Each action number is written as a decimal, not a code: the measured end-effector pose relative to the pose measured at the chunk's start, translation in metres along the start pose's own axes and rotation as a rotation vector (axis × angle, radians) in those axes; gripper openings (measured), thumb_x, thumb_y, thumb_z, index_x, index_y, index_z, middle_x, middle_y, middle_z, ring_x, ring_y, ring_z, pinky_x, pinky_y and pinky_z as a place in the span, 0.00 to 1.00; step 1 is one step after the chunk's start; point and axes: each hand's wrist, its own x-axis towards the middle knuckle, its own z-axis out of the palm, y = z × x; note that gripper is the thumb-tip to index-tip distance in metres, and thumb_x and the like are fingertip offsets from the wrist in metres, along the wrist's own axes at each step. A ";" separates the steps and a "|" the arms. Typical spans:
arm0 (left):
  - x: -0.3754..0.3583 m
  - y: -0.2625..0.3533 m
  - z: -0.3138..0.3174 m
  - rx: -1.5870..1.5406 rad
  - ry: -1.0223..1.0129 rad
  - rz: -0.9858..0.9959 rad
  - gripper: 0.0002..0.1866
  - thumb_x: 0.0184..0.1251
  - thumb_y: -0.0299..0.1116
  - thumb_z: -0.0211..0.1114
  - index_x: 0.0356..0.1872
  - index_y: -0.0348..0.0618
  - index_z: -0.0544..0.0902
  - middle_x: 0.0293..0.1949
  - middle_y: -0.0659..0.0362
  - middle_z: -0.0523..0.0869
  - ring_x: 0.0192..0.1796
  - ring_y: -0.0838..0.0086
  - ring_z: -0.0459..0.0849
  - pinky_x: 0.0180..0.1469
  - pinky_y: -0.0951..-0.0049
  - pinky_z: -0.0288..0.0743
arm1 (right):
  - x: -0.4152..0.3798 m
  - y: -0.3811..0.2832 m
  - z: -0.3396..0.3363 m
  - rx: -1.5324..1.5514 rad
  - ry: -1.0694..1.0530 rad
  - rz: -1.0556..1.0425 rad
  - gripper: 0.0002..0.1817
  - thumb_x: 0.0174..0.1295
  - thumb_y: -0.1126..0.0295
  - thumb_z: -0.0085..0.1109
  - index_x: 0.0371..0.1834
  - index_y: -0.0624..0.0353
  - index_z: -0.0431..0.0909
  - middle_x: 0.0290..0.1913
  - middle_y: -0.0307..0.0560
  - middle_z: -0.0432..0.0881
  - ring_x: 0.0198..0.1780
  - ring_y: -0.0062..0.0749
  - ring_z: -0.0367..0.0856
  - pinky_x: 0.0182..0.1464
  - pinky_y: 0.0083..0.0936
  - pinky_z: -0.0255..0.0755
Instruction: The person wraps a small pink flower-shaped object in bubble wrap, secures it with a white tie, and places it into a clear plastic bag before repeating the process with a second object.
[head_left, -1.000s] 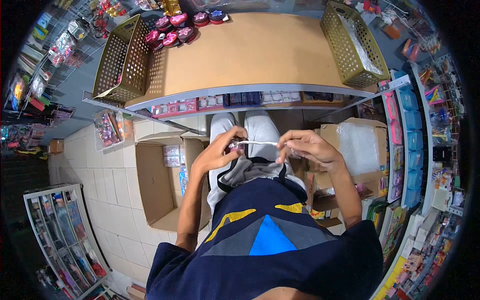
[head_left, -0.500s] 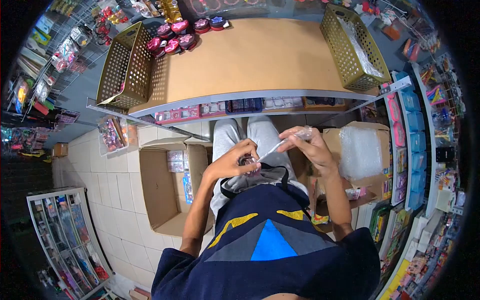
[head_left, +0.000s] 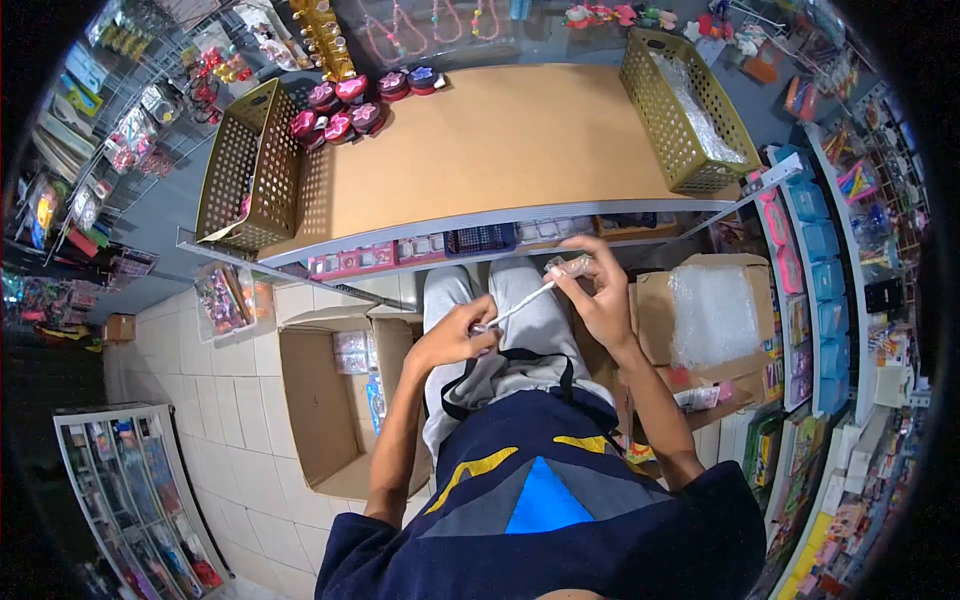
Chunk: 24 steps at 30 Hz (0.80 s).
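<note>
My left hand is closed above my lap, its fingers curled round a small clear-and-pinkish item mostly hidden by them. From it a twisted strip of clear plastic wrap runs taut up to my right hand. That hand pinches the strip's far end, where crumpled clear plastic bunches at the fingertips. Both hands are over my grey trousers, in front of the shelf edge.
A tan shelf board spans the front, bearing perforated baskets and several flower-topped items. An open cardboard box stands on the left; another box with bubble wrap is on the right.
My right hand has moved slightly left, its fingers raised, and the twisted plastic shows more plainly between the hands. My left hand has turned, hiding more of the small item. The view has tilted upward.
</note>
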 end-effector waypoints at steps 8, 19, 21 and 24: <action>0.001 0.021 -0.007 0.436 0.130 0.269 0.13 0.68 0.34 0.54 0.48 0.36 0.73 0.37 0.46 0.76 0.41 0.53 0.78 0.45 0.60 0.72 | 0.003 0.000 -0.011 0.029 0.108 0.044 0.19 0.66 0.79 0.59 0.55 0.59 0.63 0.26 0.46 0.83 0.27 0.26 0.85 0.30 0.17 0.76; 0.006 0.041 0.008 0.528 0.242 0.327 0.10 0.64 0.31 0.61 0.41 0.36 0.79 0.35 0.47 0.78 0.34 0.53 0.79 0.38 0.59 0.75 | 0.019 0.007 -0.024 0.235 0.185 0.204 0.22 0.66 0.78 0.57 0.57 0.53 0.57 0.24 0.49 0.81 0.21 0.33 0.85 0.21 0.19 0.72; 0.006 0.040 0.011 0.554 0.291 0.379 0.09 0.62 0.31 0.62 0.39 0.36 0.79 0.32 0.48 0.78 0.32 0.54 0.80 0.35 0.61 0.75 | 0.019 0.017 -0.021 0.219 0.225 0.179 0.21 0.67 0.76 0.56 0.57 0.51 0.57 0.23 0.47 0.79 0.20 0.32 0.84 0.20 0.19 0.71; 0.012 0.039 0.016 0.620 0.361 0.461 0.08 0.58 0.31 0.65 0.35 0.38 0.80 0.30 0.51 0.78 0.30 0.57 0.80 0.31 0.62 0.75 | 0.025 0.026 -0.022 0.210 0.286 0.265 0.20 0.69 0.74 0.55 0.58 0.50 0.57 0.23 0.48 0.79 0.20 0.32 0.84 0.20 0.19 0.71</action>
